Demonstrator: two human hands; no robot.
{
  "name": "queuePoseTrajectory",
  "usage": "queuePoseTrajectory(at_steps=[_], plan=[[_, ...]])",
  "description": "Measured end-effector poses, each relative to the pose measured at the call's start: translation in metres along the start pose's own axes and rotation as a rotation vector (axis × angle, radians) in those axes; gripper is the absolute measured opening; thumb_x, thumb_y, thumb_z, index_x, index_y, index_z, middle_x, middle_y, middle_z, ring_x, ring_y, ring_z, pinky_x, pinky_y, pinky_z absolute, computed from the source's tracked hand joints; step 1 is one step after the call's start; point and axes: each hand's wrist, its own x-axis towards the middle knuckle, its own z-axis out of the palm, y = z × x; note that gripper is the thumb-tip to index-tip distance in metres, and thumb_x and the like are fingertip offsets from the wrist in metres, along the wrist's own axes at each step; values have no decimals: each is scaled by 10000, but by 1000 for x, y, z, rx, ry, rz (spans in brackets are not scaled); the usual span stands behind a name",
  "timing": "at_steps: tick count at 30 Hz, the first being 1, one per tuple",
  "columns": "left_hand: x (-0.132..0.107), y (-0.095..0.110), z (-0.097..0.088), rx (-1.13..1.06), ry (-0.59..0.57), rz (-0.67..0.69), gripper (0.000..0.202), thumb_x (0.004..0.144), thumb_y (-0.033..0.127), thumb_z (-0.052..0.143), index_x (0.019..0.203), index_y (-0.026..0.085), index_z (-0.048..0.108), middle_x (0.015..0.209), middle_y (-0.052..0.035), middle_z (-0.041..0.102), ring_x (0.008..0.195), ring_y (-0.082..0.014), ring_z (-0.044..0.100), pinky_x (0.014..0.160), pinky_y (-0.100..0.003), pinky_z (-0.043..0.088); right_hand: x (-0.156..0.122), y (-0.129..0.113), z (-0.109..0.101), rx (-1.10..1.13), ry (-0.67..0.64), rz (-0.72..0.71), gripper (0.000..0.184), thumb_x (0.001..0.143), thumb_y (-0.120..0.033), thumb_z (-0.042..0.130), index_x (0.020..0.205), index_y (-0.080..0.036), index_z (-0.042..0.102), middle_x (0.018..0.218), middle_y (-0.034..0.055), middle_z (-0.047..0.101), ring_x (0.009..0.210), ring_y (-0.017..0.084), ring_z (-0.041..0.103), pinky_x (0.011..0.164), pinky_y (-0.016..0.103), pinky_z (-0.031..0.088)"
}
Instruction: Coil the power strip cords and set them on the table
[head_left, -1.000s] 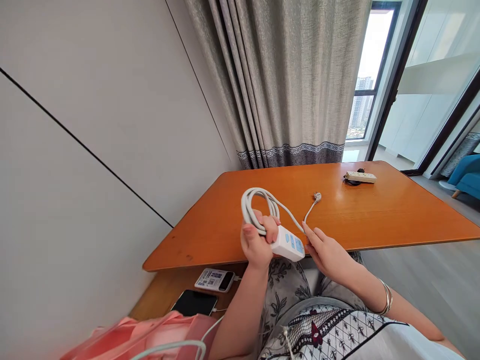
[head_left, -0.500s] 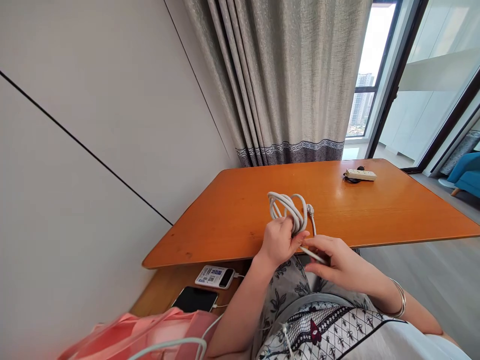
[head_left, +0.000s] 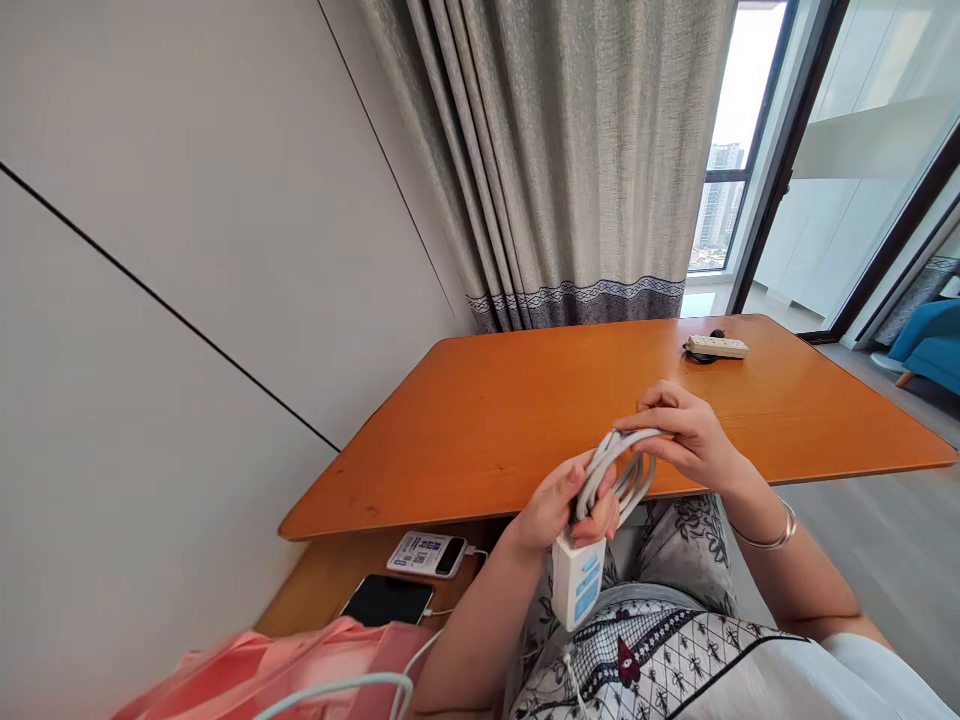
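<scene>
Below the near-left corner of the table (head_left: 465, 430), pink fabric (head_left: 247, 670) lies lowest. A dark phone (head_left: 388, 600) and a labelled pack (head_left: 427, 553) rest side by side on the surface under the table's near edge, each with a thin lead attached. In front of the near edge, at mid-width, the left hand (head_left: 559, 510) is clamped round the gathered loops of the white cord (head_left: 619, 465). The white power strip (head_left: 577, 580) hangs upright from that grip, below the table edge and above the lap. One second ago the strip lay sideways in this hand, and a loose run of cord with the plug trailed onto the table top. That run is now off the table and drawn into the loops, so the coiling is judged almost complete. The plug is not visible. Just right, over the near edge, the right hand (head_left: 686, 435) has its fingers closed on the top of the loops; a bangle (head_left: 772, 530) sits on its wrist. At the far-right edge of the table lies a second power strip (head_left: 718, 346), well apart from both hands. Beyond the table's right side stands a blue chair (head_left: 930, 345).
</scene>
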Motion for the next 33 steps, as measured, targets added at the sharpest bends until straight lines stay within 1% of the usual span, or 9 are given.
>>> queuePoseTrajectory(at_steps=[3,6,10,15,19,24,26,29,33], plan=[[2,-1,-2,-191,-31,71,431,957,591,439,769,204,459,332,136,272,249,-60,187,459,-231,346,3,17,18,198,15,100,382,982,-500,496,1137,-238,727,968,66,634,901,175,606,834,318,511],[2,-1,-6,-224,20,126,431,950,584,461,739,210,428,319,148,229,233,-57,152,450,-228,331,-4,16,35,474,-36,267,549,996,-583,382,1389,-236,546,1157,85,644,1028,195,614,930,348,508],[-2,0,-8,-200,123,157,447,918,599,519,727,212,399,320,155,217,236,-54,152,467,-230,336,-13,7,44,749,-112,357,856,846,-714,563,1511,-224,337,1275,113,591,977,192,644,872,326,544],[-3,2,-6,-229,96,145,435,926,592,515,749,213,394,333,153,250,242,-59,189,485,-236,340,-11,8,41,784,-76,493,571,916,-479,627,1402,-239,444,1123,67,631,825,139,666,732,271,562],[1,4,-5,-268,107,102,488,868,660,559,775,208,400,371,152,278,272,-52,207,521,-247,356,-10,14,40,831,-56,565,395,894,-459,655,1173,-195,565,821,4,622,718,149,665,603,249,543],[2,5,-4,-260,169,52,487,842,576,658,755,218,339,385,154,251,287,-51,192,524,-245,355,-13,16,44,904,-50,597,317,882,-403,661,1078,-173,566,639,-58,553,542,103,577,652,298,575],[0,4,-4,-264,208,48,490,829,567,675,757,219,337,388,153,246,296,-52,189,525,-246,356,-14,13,47,829,-2,589,341,878,-334,645,1166,-186,540,694,-59,560,536,92,569,642,293,578],[-1,4,-4,-264,257,64,474,828,546,685,765,219,349,387,154,239,305,-52,184,526,-250,348,-15,7,50,628,65,549,404,878,-258,600,1267,-220,501,983,27,635,699,120,648,636,268,574],[-1,7,-4,-243,236,89,404,818,431,722,782,213,385,393,158,248,312,-50,197,533,-254,338,-15,7,47,602,20,542,331,932,-302,535,1251,-215,548,1197,98,632,902,171,686,765,320,592]])
